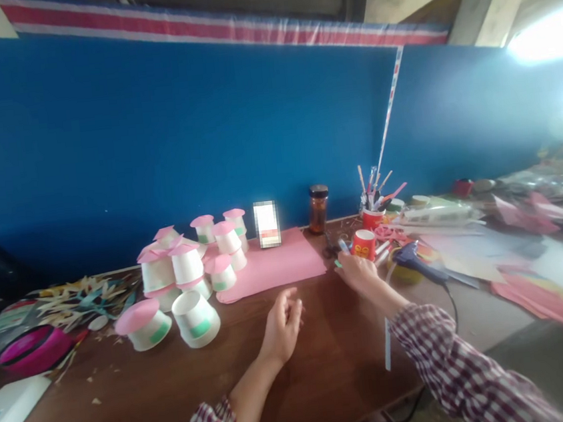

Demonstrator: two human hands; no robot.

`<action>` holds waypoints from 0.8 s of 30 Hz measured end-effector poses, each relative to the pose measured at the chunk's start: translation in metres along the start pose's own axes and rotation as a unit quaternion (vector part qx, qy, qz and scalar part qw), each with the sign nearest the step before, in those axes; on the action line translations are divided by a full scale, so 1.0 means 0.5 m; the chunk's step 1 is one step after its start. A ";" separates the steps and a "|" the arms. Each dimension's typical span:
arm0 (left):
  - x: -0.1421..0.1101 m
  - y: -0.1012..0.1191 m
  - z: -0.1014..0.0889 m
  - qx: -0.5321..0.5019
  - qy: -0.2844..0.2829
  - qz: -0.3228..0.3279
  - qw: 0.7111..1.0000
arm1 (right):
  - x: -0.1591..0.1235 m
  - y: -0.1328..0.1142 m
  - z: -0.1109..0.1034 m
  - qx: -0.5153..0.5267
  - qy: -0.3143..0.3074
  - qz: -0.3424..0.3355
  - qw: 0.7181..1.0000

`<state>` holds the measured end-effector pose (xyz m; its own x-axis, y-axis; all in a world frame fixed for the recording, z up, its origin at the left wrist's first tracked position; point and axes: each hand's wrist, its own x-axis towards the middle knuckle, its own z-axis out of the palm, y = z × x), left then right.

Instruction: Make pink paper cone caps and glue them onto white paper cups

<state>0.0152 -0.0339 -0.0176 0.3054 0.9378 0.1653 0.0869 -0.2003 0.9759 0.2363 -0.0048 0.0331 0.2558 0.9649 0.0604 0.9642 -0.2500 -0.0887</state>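
Right hand (359,271) down beside the red cup (364,246)

Right of the centre of the frame, the right hand reaches in at the near side of the red cup, which stands upright with yellow markings on it. A small green thing (338,263) shows at its fingertips; whether the fingers are clamped on it, I cannot tell. The left hand (280,330) hovers near the lower centre, over the brown table (328,367), fingers loosely bent and thumb apart from them.

Just behind the red cup, a tool cup (373,219) holds upright sticks and brushes. To the right of the hand lies a blue glue gun (418,264), and below the forearm a white strip (387,347) lies on the table. A brown jar (318,210) stands behind the hand, near the pink sheet (282,264) at mid-frame.

Left of centre are paper cups with pink tops (186,264), some stacked; a white cup (196,319) with a green patch stands in front.
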 end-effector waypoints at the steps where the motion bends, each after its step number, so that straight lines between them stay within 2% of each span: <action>1: -0.001 0.001 0.000 0.002 -0.001 0.002 1.000 | 0.000 -0.001 0.001 -0.002 0.000 -0.002 1.000; 8: 0.004 -0.017 0.001 -0.009 -0.004 -0.021 1.000 | -0.001 -0.033 -0.020 -0.017 0.008 -0.028 0.999; 11: 0.002 -0.012 0.001 0.008 -0.013 -0.024 1.000 | -0.010 -0.071 -0.039 -0.027 0.003 -0.053 0.998; 13: -0.007 0.007 0.007 0.027 -0.016 0.001 0.999 | -0.021 -0.104 -0.051 -0.042 0.000 -0.086 0.995; 17: -0.050 0.072 0.042 0.070 -0.025 0.081 0.994 | -0.045 -0.177 -0.071 -0.047 0.012 -0.164 0.985; 19: -0.079 0.102 0.063 0.060 -0.073 0.064 0.993 | -0.055 -0.210 -0.085 -0.043 0.029 -0.203 0.978; 22: -0.122 0.120 0.076 0.041 -0.016 0.018 0.999 | -0.073 -0.259 -0.111 -0.034 0.059 -0.241 0.968; 24: -0.147 0.112 0.074 -0.015 -0.009 0.019 1.000 | -0.095 -0.290 -0.126 -0.029 0.059 -0.266 0.962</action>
<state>0.0325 -0.1247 0.0198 0.3259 0.9239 0.2003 0.0465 -0.2273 0.9727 0.0888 -0.0195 0.1058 -0.2712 0.9426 0.1947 0.9624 0.2685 0.0407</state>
